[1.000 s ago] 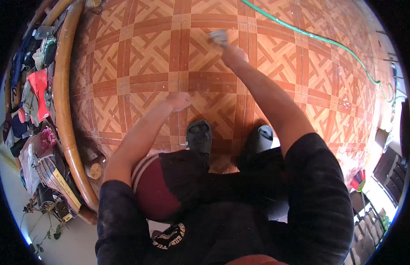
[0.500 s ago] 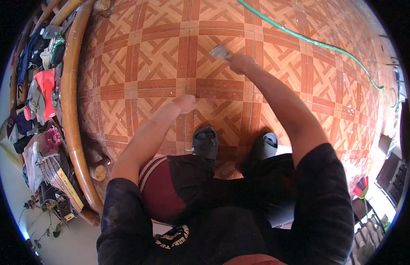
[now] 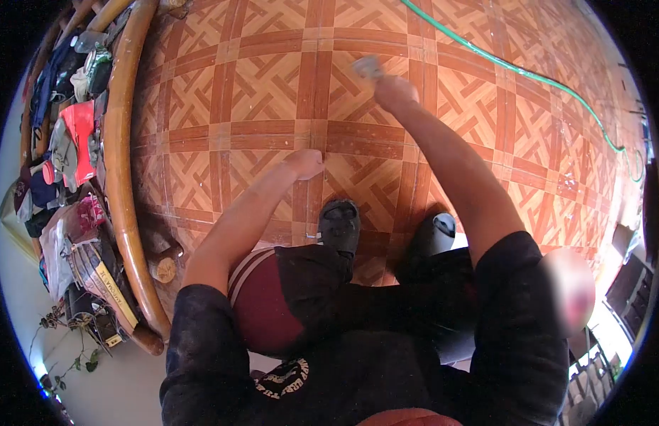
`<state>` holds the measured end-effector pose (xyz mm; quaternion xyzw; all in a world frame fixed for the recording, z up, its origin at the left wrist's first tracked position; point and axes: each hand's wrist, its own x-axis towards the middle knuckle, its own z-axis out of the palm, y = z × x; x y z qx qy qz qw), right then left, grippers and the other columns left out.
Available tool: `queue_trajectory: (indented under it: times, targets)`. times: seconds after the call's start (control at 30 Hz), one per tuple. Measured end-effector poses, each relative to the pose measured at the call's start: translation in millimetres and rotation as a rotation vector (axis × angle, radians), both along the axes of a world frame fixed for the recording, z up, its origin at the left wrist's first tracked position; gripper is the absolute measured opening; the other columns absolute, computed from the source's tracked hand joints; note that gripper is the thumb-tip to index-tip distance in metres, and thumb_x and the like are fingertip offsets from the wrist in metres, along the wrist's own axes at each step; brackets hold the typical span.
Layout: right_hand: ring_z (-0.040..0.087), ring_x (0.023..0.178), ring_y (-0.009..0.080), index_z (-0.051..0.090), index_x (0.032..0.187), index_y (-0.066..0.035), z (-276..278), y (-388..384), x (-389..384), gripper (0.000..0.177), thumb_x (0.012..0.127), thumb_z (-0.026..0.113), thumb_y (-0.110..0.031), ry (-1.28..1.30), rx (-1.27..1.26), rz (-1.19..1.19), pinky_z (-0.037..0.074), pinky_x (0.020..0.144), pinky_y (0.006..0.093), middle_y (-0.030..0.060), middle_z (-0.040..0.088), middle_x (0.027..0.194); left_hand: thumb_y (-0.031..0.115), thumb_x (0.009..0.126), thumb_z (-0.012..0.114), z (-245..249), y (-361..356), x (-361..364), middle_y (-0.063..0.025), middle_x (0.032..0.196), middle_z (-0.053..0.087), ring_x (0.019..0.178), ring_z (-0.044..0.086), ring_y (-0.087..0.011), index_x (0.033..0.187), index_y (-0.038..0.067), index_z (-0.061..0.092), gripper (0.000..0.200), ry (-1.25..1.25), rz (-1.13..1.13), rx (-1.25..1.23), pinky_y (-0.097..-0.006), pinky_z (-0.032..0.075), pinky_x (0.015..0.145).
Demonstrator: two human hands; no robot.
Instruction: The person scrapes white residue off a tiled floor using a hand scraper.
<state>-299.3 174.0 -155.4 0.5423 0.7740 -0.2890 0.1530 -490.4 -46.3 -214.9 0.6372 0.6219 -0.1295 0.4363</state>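
Observation:
My right hand (image 3: 396, 94) is closed around a scraper (image 3: 367, 67), whose flat greyish blade points up and left over the patterned tile floor (image 3: 265, 92). The blade is smeared by motion. Nearer to me, my left hand (image 3: 307, 164) is curled into a fist low over a dark tile band, and I cannot tell whether anything is inside it. Below it, a dark slipper (image 3: 339, 226) is on one foot. Another dark slipper (image 3: 437, 234) shows beside it, under my right forearm.
A green hose (image 3: 514, 67) curves over the floor at upper right. Along the left runs a thick bamboo-like rail (image 3: 120, 142), with a red object (image 3: 79, 138), bags and other clutter behind it. A cut pole end (image 3: 165, 270) sticks out low. At right is a blurred pale patch (image 3: 570, 291).
My right hand and the scraper have shifted slightly up and right in view. The whole scene has slid a little right as well. A blurred pale patch now covers the coloured thing at right.

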Motion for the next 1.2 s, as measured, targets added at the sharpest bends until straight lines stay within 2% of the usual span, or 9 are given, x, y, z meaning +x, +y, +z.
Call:
queue_trajectory:
  times: [0.33,0.43,0.53,0.73,0.87,0.97,1.07,1.13,1.2]
  targets:
    - [0.061,0.106,0.0324,0.060,0.117,-0.009,9.5,-9.8,56.1,0.034,0.090,0.049,-0.026,-0.120,0.009,-0.018,0.048,0.089,0.0471,0.0197,0.063,0.111,0.033,0.083,0.056,10.2,3.4,9.0,-0.0215,0.087,0.066,0.083,0.063,-0.0375,0.088,0.001,0.065,0.034,0.019,-0.061,0.004,-0.0446,0.049,0.074]
    - [0.065,0.096,0.0330,0.060,0.115,-0.022,-5.7,-61.8,66.6,0.030,0.092,0.046,-0.035,0.033,-0.058,0.769,0.052,0.081,0.0451,0.0153,0.067,0.102,0.034,0.083,0.057,8.9,7.0,12.7,-0.0219,0.081,0.066,0.076,0.064,-0.0373,0.083,-0.002,0.065,0.037,0.027,-0.152,-0.051,-0.0444,0.051,0.068]
    - [0.065,0.093,0.0335,0.058,0.117,-0.020,-17.6,-53.2,34.0,0.031,0.091,0.048,-0.032,-0.018,0.118,0.226,0.053,0.079,0.0438,0.0144,0.068,0.098,0.037,0.084,0.057,20.9,10.9,19.5,-0.0173,0.076,0.067,0.069,0.065,-0.0309,0.080,-0.003,0.066,0.041,0.045,-0.160,-0.289,-0.0417,0.051,0.061]
    - [0.066,0.092,0.0320,0.065,0.106,-0.012,-29.2,-60.1,-9.8,0.023,0.090,0.052,-0.022,-0.047,-0.037,0.675,0.054,0.077,0.0425,0.0132,0.069,0.095,0.034,0.082,0.058,60.1,6.2,30.4,-0.0095,0.080,0.069,0.071,0.065,-0.0198,0.081,0.005,0.069,0.030,0.118,-0.128,-0.568,-0.0390,0.052,0.063]
    - [0.066,0.093,0.0318,0.067,0.102,-0.009,-24.6,-48.2,-11.0,0.022,0.089,0.054,-0.022,-0.033,0.126,0.340,0.053,0.079,0.0427,0.0140,0.069,0.095,0.031,0.082,0.057,66.1,3.9,15.0,-0.0074,0.079,0.068,0.070,0.064,-0.0188,0.086,0.006,0.068,0.028,0.091,0.038,-0.600,-0.0366,0.053,0.063]
    - [0.065,0.095,0.0320,0.066,0.104,-0.009,-16.3,-56.9,3.2,0.024,0.087,0.056,-0.022,0.014,-0.038,0.759,0.052,0.081,0.0432,0.0148,0.068,0.099,0.030,0.081,0.057,39.9,-1.2,3.9,-0.0077,0.080,0.068,0.072,0.065,-0.0189,0.088,0.005,0.068,0.028,0.138,-0.139,-0.544,-0.0359,0.053,0.064]
    - [0.064,0.096,0.0331,0.066,0.106,-0.008,-8.4,-41.5,4.9,0.025,0.087,0.056,-0.022,-0.034,0.027,0.152,0.051,0.082,0.0439,0.0152,0.066,0.104,0.032,0.079,0.057,47.1,1.9,0.8,-0.0082,0.079,0.068,0.071,0.064,-0.0205,0.083,0.005,0.068,0.030,0.143,-0.020,-0.609,-0.0366,0.051,0.063]
    - [0.064,0.096,0.0334,0.065,0.109,-0.011,-5.3,-62.4,20.3,0.026,0.088,0.053,-0.021,-0.004,-0.030,0.652,0.052,0.082,0.0439,0.0151,0.065,0.108,0.033,0.078,0.059,46.5,2.1,5.9,-0.0080,0.078,0.068,0.070,0.064,-0.0212,0.082,0.005,0.069,0.030,0.132,-0.027,-0.577,-0.0372,0.051,0.063]
    - [0.064,0.095,0.0337,0.064,0.110,-0.014,-15.0,-66.5,32.1,0.026,0.088,0.052,-0.021,-0.003,-0.005,0.597,0.052,0.082,0.0437,0.0151,0.065,0.107,0.035,0.077,0.060,45.6,8.6,16.3,-0.0079,0.077,0.068,0.070,0.064,-0.0219,0.080,0.006,0.069,0.030,0.114,-0.037,-0.522,-0.0378,0.050,0.063]
